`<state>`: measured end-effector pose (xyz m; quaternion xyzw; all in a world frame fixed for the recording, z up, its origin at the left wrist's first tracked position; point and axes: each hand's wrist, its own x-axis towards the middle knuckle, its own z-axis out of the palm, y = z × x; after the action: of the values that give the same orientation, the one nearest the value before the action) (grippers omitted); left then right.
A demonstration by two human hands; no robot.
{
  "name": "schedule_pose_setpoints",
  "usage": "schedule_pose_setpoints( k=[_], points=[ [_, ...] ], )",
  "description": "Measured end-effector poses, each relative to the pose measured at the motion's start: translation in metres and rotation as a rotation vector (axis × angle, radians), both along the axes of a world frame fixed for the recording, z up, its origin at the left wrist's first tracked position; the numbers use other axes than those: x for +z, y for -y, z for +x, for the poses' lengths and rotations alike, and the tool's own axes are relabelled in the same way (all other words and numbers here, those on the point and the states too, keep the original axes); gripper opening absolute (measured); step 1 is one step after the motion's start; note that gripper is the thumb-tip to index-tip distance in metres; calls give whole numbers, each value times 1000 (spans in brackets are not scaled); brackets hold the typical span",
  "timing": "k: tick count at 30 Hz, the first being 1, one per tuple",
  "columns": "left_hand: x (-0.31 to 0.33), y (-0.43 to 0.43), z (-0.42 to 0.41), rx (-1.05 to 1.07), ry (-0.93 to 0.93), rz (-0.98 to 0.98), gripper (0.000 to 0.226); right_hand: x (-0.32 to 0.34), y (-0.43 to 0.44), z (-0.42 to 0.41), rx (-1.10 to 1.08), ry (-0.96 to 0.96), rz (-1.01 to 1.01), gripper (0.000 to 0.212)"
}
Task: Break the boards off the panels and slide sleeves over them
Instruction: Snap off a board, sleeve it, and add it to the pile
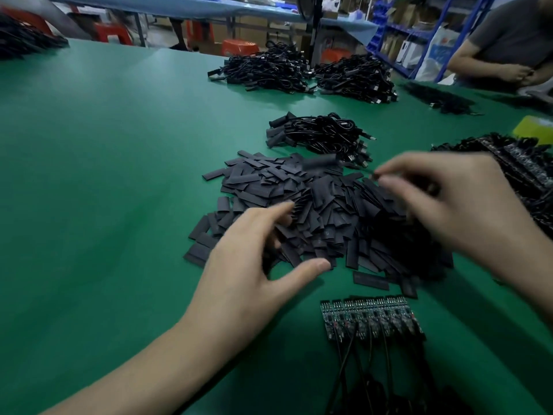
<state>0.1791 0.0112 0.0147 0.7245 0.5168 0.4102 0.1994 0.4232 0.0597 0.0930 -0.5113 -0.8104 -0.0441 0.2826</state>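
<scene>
While left hand [248, 259] splays open onto sleeve pile [329, 211], right hand [449, 199] curls over pile, grip too blurry; green table [104, 175] underneath, shelves [398, 34] beyond.

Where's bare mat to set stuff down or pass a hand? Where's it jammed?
Free: the wide mat left of the sleeve pile, running to the far edge. Narrow strip between pile and panel. Crowded: the right side, where pile, cable bundle and panel stack close in.
</scene>
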Motion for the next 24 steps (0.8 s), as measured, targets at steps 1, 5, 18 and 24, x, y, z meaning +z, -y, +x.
schedule_pose_setpoints(
  k=[1, 5, 18, 24],
  points=[
    [1, 2, 1, -37, -108, 46, 63, 8, -17, -2, -31, 25, -1, 23],
    [6, 14, 8, -166, -409, 116, 59, 31, -102, -22, -92, 133, 44, 22],
    [2, 13, 8, -407, -299, 39, 49, 13, -116, -72, 49, 66, -140, 25],
    [8, 11, 10, -429, 19, -152, 39, -10, 16, -29, 236, -114, -577, 29]
  ],
)
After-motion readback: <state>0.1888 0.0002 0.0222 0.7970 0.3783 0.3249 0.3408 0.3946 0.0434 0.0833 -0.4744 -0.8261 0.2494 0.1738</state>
